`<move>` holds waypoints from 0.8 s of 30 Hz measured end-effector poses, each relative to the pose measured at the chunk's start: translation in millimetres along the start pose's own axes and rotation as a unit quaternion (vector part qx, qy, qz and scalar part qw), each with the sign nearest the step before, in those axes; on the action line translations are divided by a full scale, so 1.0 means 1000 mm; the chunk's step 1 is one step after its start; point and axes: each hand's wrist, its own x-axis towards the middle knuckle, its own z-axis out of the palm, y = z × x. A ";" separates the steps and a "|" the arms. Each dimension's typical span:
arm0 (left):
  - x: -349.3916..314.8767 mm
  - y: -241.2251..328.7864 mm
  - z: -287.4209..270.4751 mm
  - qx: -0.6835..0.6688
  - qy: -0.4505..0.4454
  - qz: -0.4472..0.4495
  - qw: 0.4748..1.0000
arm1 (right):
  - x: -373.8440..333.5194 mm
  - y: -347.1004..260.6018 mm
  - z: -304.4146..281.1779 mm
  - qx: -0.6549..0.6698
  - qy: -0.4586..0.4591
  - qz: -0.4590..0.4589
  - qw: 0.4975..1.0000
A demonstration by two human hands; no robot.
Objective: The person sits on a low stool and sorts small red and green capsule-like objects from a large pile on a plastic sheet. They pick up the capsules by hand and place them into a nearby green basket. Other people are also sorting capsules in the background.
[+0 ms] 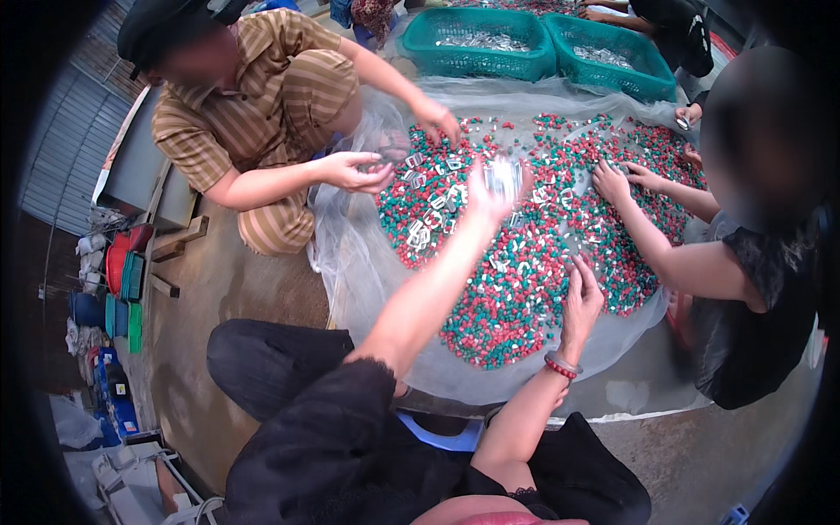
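L hand [492,194] closed on clear clips [503,175], blurry; R hand [582,302] open, fingertips touching beads [516,289].

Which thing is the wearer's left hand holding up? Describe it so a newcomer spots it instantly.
Start at the sheer mesh sheet on the floor, heaped with red and green pellets. Over the heap's middle, the wearer's raised left hand holds a cluster of clear plastic pieces in its grip. Unlike the clear pieces lying among the pellets, this bunch is lifted off the pile.
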 end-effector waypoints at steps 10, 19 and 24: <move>0.030 0.049 0.114 0.712 -0.060 0.005 0.700 | 0.012 0.051 -0.013 -0.068 0.077 -0.018 0.995; -0.035 0.006 -0.102 0.998 0.061 0.023 -0.011 | -0.013 0.067 -0.023 -0.227 -0.088 0.122 0.962; -0.083 -0.019 -0.163 0.990 0.019 0.081 0.112 | -0.011 0.070 -0.023 -0.188 -0.065 0.113 0.973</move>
